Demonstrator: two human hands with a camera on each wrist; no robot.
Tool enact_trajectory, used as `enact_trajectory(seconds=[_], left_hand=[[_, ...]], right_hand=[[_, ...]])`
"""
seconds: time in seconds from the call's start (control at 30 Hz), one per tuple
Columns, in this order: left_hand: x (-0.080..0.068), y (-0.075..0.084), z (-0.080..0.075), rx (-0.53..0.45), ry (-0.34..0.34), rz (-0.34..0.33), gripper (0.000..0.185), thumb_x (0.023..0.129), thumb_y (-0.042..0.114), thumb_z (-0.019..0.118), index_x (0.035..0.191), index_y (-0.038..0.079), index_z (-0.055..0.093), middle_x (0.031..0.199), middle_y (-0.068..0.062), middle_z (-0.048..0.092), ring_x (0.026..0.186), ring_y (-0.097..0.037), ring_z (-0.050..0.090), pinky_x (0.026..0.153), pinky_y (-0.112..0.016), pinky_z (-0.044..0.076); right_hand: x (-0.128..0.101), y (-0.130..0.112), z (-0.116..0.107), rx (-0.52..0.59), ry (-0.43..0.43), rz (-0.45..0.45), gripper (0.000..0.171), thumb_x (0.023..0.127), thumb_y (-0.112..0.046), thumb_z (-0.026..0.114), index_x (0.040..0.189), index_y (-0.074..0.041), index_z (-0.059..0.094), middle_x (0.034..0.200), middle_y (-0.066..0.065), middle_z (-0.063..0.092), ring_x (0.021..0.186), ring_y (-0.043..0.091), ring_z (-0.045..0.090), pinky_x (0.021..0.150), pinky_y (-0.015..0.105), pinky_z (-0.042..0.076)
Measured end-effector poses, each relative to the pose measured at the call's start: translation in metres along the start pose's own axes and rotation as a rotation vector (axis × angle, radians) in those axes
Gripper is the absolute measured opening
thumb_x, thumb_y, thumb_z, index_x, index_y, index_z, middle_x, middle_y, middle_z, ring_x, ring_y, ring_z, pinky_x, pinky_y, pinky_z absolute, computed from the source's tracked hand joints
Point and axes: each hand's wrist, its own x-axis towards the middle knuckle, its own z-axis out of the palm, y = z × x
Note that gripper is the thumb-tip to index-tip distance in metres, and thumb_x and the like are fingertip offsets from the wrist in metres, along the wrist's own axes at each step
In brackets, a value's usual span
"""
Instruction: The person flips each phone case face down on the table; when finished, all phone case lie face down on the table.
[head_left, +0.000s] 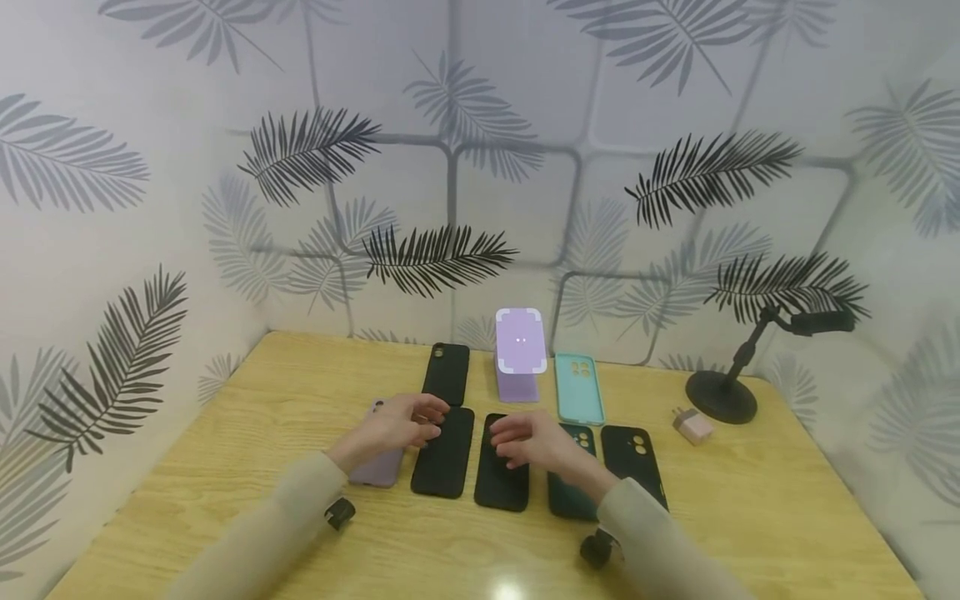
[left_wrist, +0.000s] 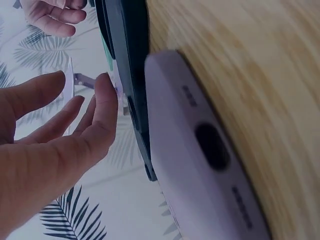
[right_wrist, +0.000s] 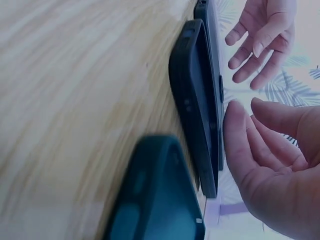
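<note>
- Right under your hands there's a row of phone cases flat on the wooden surface (head_left: 225, 467). Your left hand (head_left: 397, 423) hangs over the seam between the lilac case (head_left: 378, 467) and the black case (head_left: 444, 452) beside it. Your right hand (head_left: 534, 440) hovers over the next black case (head_left: 501, 471).
- Both hands look loose, fingers gently bent, gripping nothing. In the wrist views the fingertips (left_wrist: 105, 95) sit just off the case edges, not touching.
- To lift the black case between your hands, I'd go for the long edges: thumb on one side, fingers on the other. These lie flat, so you probably need a fingertip under the lip first.
- The cases are packed close. Tip it up from the near end so you don't nudge the lilac one off your left or the dark green case (head_left: 573, 483) off your right.
- Beyond your fingertips stand a purple stand (head_left: 520, 354) and a teal case (head_left: 579, 387); keep the lift low and toward you.
</note>
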Motion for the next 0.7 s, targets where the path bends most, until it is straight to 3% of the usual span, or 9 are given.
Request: enact_trajectory(seconds=[0.23, 0.47, 0.7], left_hand=[[0.007, 0.011, 0.02, -0.024, -0.026, 0.02, 0.04, 0.094, -0.002, 0.057, 0.134, -0.003, 0.053, 0.127, -0.026, 0.058, 0.108, -0.035, 0.064, 0.083, -0.038, 0.06], [0.011, 0.014, 0.036, -0.101, -0.079, 0.014, 0.04, 0.096, -0.004, 0.054, 0.136, -0.005, 0.05, 0.13, -0.027, 0.056, 0.11, -0.032, 0.062, 0.085, -0.04, 0.059], [0.012, 0.021, 0.045, -0.063, -0.103, 0.019, 0.043, 0.094, -0.004, 0.056, 0.137, -0.003, 0.051, 0.135, -0.028, 0.053, 0.12, -0.037, 0.058, 0.086, -0.04, 0.059]], right_hand=[[-0.015, 0.004, -0.017, -0.069, 0.044, -0.009, 0.036, 0.092, -0.001, 0.065, 0.126, 0.008, 0.06, 0.119, 0.026, 0.066, 0.101, 0.025, 0.068, 0.083, 0.035, 0.06], [-0.028, 0.006, -0.026, -0.095, 0.035, -0.013, 0.039, 0.09, -0.002, 0.066, 0.127, 0.01, 0.059, 0.119, 0.027, 0.065, 0.105, 0.028, 0.067, 0.085, 0.037, 0.059], [-0.032, 0.005, -0.031, -0.118, 0.024, 0.017, 0.043, 0.091, -0.006, 0.067, 0.131, 0.008, 0.057, 0.124, 0.026, 0.064, 0.111, 0.031, 0.065, 0.088, 0.037, 0.059]])
